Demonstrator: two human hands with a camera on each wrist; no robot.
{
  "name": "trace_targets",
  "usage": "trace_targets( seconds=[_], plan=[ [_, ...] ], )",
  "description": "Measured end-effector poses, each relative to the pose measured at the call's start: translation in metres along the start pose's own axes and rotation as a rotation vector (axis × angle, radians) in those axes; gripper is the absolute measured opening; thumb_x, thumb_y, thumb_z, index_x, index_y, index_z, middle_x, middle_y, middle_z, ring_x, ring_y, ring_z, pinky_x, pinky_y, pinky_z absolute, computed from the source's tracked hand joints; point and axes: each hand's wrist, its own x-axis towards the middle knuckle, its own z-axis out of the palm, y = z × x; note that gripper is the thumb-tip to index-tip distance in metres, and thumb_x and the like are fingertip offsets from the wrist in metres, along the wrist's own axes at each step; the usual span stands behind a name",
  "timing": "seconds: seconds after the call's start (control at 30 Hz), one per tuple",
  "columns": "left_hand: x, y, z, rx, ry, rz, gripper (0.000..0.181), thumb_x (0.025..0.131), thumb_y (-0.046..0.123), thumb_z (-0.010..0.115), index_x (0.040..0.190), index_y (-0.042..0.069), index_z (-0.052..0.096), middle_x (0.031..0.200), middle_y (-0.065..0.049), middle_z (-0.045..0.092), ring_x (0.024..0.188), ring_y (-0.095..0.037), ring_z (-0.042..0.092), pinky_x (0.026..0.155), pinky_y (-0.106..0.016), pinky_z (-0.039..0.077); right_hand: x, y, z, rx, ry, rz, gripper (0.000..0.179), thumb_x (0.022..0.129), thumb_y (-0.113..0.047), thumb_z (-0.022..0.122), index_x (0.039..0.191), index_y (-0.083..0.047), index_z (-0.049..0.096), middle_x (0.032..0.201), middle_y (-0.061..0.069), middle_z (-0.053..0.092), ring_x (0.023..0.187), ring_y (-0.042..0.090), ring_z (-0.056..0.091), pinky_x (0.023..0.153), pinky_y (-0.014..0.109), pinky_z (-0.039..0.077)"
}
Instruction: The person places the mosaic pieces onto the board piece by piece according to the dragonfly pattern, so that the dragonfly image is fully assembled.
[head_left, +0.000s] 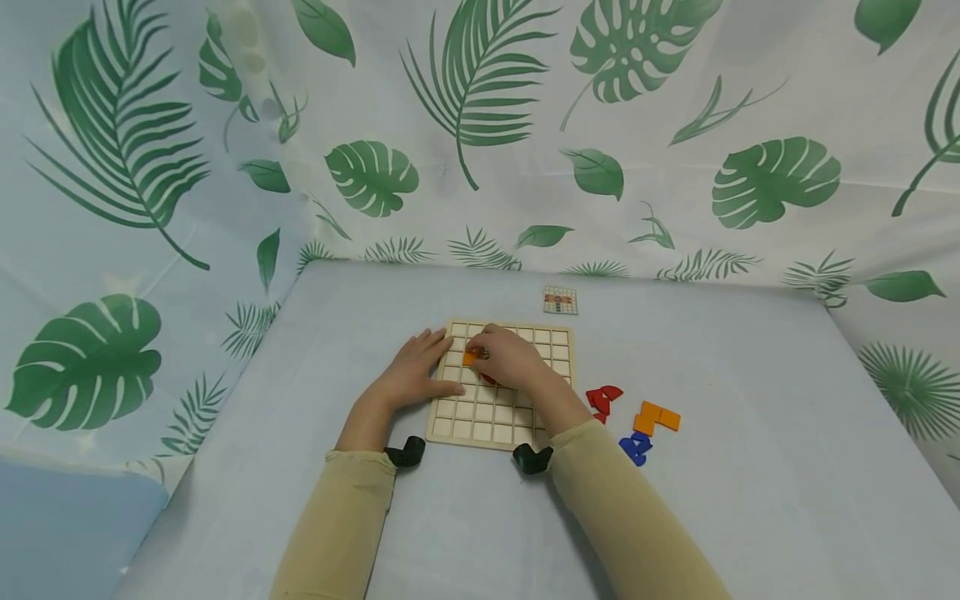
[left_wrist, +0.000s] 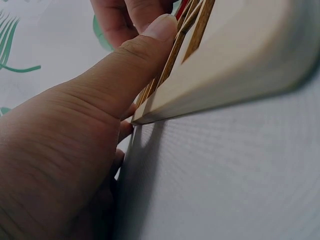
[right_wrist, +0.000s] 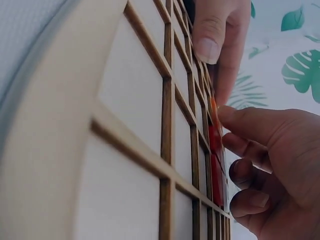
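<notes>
Leaf-print curtain (head_left: 510,212) behind a pale desk (head_left: 757,492)

Head: left hand (head_left: 412,373) relaxed across the left edge of the grid board (head_left: 483,413); right hand (head_left: 512,358), fingers bent, at an orange tile (head_left: 470,358) toward the far-left corner. Left wrist: thumb straight over the rim. Right wrist: fingertip touching the tile; whether it is pinched, I cannot tell.

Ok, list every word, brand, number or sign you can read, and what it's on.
No readable text in any view.
Small card: a coloured grid print, too small to tell whether it carries writing.
Board, red pieces, orange pieces, blue pieces: no lettering visible.
Backdrop: printed leaves only.
</notes>
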Motion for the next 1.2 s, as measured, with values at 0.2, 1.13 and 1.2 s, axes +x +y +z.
trace_targets(
  seconds=[0.2, 1.13, 1.2],
  plan=[
    [0.001, 0.002, 0.000, 0.006, -0.004, -0.006, 0.099, 0.084, 0.063, 0.067, 0.158, 0.013, 0.025, 0.167, -0.006, 0.015, 0.155, -0.030, 0.005, 0.128, -0.049, 0.006, -0.010, 0.006, -0.013, 0.040, 0.023, 0.005, 0.034, 0.099, -0.030, 0.061, 0.130, -0.017, 0.065, 0.130, 0.004, 0.059, 0.116, 0.022, 0.061, 0.098, 0.042, 0.054],
    [0.000, 0.007, 0.000, 0.023, -0.024, -0.036, 0.100, 0.085, 0.061, 0.068, 0.159, 0.012, 0.023, 0.167, -0.007, 0.013, 0.155, -0.031, 0.004, 0.128, -0.047, 0.005, -0.142, 0.136, -0.087, 0.128, 0.158, 0.185, 0.031, 0.098, -0.032, 0.061, 0.123, -0.015, 0.067, 0.114, 0.005, 0.065, 0.095, 0.024, 0.055, 0.073, 0.028, 0.051],
    [0.000, 0.007, 0.000, 0.015, -0.023, -0.043, 0.099, 0.085, 0.061, 0.068, 0.159, 0.013, 0.023, 0.167, -0.006, 0.013, 0.156, -0.030, 0.004, 0.128, -0.047, 0.004, -0.150, 0.144, -0.085, 0.143, 0.140, 0.201, 0.031, 0.098, -0.032, 0.061, 0.124, -0.015, 0.067, 0.115, 0.006, 0.065, 0.096, 0.024, 0.055, 0.073, 0.028, 0.051]
  ],
)
